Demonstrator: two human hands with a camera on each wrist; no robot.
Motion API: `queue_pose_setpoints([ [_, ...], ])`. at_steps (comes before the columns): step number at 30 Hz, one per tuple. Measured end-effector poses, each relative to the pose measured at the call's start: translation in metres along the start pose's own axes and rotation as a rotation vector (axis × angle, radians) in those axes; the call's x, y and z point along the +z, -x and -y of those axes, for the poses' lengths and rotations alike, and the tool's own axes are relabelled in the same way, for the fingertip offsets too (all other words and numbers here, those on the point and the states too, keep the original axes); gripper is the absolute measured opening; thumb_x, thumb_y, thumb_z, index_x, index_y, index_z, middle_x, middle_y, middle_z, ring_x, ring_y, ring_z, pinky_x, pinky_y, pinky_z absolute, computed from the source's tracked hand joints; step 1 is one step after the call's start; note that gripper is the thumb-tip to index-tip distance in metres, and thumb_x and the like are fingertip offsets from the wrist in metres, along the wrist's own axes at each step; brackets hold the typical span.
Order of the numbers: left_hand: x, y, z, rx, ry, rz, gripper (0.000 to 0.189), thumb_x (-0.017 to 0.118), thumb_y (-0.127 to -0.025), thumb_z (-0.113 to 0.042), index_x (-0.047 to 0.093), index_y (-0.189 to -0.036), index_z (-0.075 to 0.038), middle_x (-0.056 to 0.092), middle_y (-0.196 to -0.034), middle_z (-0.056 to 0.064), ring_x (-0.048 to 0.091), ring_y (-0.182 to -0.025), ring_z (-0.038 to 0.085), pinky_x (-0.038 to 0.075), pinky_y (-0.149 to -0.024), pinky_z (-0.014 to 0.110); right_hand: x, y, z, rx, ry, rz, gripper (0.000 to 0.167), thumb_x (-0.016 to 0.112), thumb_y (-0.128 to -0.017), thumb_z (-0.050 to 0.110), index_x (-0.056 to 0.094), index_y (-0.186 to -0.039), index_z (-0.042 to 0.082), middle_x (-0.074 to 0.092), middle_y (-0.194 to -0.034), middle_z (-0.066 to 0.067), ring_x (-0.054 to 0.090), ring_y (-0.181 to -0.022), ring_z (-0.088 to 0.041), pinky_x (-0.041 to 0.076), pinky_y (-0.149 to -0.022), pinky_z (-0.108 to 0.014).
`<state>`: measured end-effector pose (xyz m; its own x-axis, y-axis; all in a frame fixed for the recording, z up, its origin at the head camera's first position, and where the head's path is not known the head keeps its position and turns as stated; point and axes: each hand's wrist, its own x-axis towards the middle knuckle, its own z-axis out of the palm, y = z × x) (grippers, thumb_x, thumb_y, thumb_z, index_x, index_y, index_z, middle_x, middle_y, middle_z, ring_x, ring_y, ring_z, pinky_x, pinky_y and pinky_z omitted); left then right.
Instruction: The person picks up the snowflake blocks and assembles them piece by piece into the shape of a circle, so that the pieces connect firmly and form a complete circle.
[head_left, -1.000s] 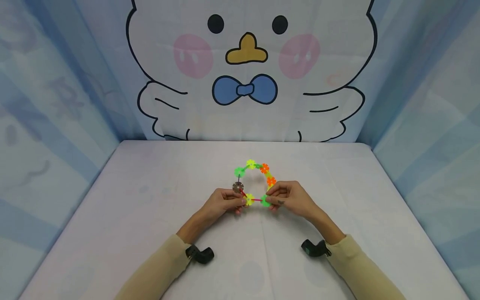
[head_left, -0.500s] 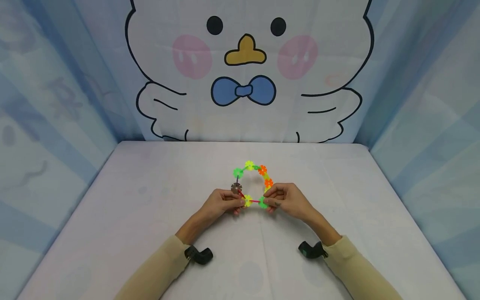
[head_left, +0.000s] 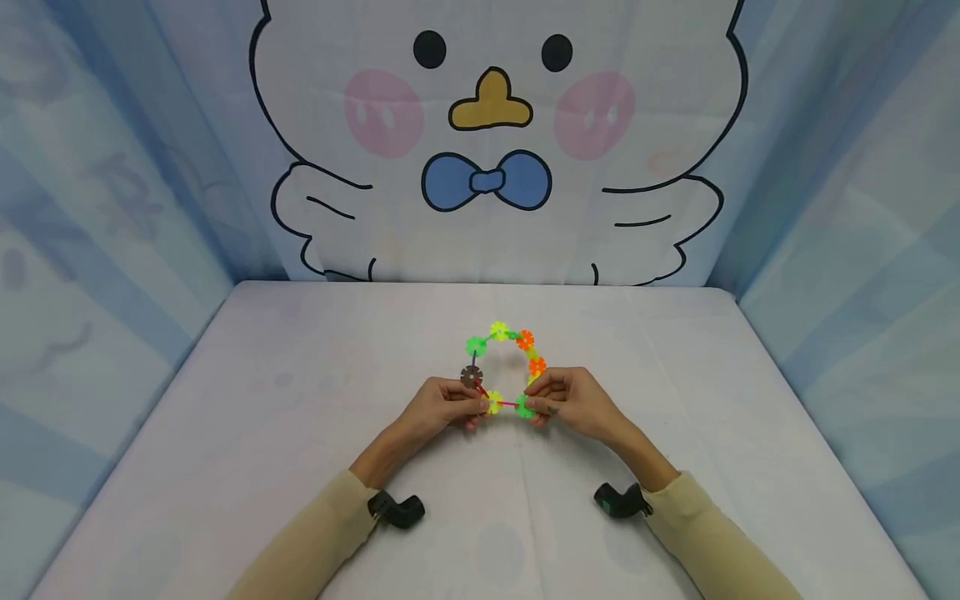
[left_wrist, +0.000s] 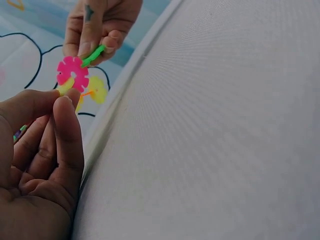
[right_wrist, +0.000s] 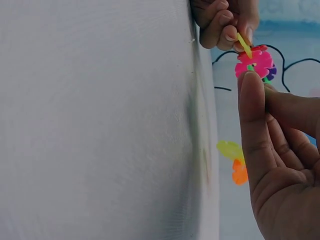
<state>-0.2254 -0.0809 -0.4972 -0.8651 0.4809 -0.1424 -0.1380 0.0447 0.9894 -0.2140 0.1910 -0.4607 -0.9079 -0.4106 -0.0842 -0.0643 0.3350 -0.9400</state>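
A ring of linked, notched plastic snowflake discs (head_left: pixel 476 346) is held up at mid-table in the head view. Its discs are green, yellow, orange and a dark brownish one (head_left: pixel 471 377). At the near side, my left hand (head_left: pixel 442 404) pinches a yellow disc (head_left: pixel 495 402) between thumb and finger. My right hand (head_left: pixel 576 400) pinches a green disc (head_left: pixel 523 406). Between these two sits a pink disc (left_wrist: pixel 67 66), seen edge-on from the head and flat-on in both wrist views. My fingertips partly cover the yellow and green discs.
A white cloth-covered table (head_left: pixel 300 467) lies under both hands. Behind it hangs a backdrop (head_left: pixel 487 242) with a cartoon figure, and patterned curtains (head_left: pixel 862 250) flank the sides. A black wrist camera (head_left: pixel 397 510) is on each sleeve.
Hardly anything differs. Both hands keep their pinches, and the right hand has drifted very slightly left and down in the head view, along with the ring.
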Motion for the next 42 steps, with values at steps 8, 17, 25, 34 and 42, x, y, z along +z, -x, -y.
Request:
queue_pose_setpoints([
  [8, 0.000, 0.000, -0.002, -0.023, -0.017, -0.011, 0.023, 0.074, -0.099, -0.008, 0.074, -0.113, 0.009, 0.078, -0.085, 0.000, 0.069, -0.067, 0.007, 0.060, -0.067, 0.021, 0.001, -0.001, -0.002, 0.013, -0.040, -0.006, 0.017, 0.073, -0.098, 0.002, 0.070, -0.110, -0.010, 0.076, -0.094, -0.022, 0.077, -0.072, -0.020, 0.067, -0.071, -0.036],
  [17, 0.000, 0.000, -0.001, 0.003, -0.009, 0.001, 0.022, 0.073, -0.099, -0.007, 0.073, -0.111, 0.011, 0.078, -0.082, -0.001, 0.068, -0.066, 0.006, 0.060, -0.067, 0.021, 0.004, 0.000, -0.002, -0.005, -0.053, -0.032, 0.018, 0.073, -0.098, 0.002, 0.071, -0.111, -0.010, 0.075, -0.094, -0.020, 0.076, -0.071, -0.018, 0.066, -0.071, -0.035],
  [25, 0.000, 0.000, -0.001, -0.008, 0.002, -0.002, 0.023, 0.073, -0.099, -0.008, 0.073, -0.113, 0.011, 0.077, -0.084, -0.002, 0.067, -0.067, 0.006, 0.059, -0.067, 0.020, 0.007, 0.000, -0.001, -0.011, -0.008, -0.061, 0.017, 0.074, -0.098, 0.004, 0.071, -0.111, -0.007, 0.077, -0.094, -0.018, 0.077, -0.072, -0.020, 0.065, -0.071, -0.032],
  [34, 0.002, 0.002, -0.002, -0.008, 0.101, 0.065, 0.020, 0.067, -0.105, -0.013, 0.071, -0.116, 0.003, 0.081, -0.102, 0.006, 0.072, -0.081, 0.011, 0.064, -0.076, 0.025, 0.014, 0.002, 0.004, -0.065, -0.082, -0.160, 0.022, 0.075, -0.097, 0.004, 0.071, -0.113, -0.010, 0.078, -0.098, -0.028, 0.078, -0.071, -0.015, 0.067, -0.072, -0.036],
  [42, 0.021, 0.006, -0.004, -0.047, 0.166, 0.046, 0.025, 0.073, -0.101, -0.012, 0.074, -0.119, 0.004, 0.076, -0.087, -0.001, 0.071, -0.076, 0.008, 0.063, -0.074, 0.023, 0.032, 0.009, 0.014, -0.206, 0.057, -0.258, 0.014, 0.080, -0.093, 0.004, 0.076, -0.104, -0.003, 0.081, -0.091, -0.020, 0.078, -0.069, -0.014, 0.066, -0.066, -0.032],
])
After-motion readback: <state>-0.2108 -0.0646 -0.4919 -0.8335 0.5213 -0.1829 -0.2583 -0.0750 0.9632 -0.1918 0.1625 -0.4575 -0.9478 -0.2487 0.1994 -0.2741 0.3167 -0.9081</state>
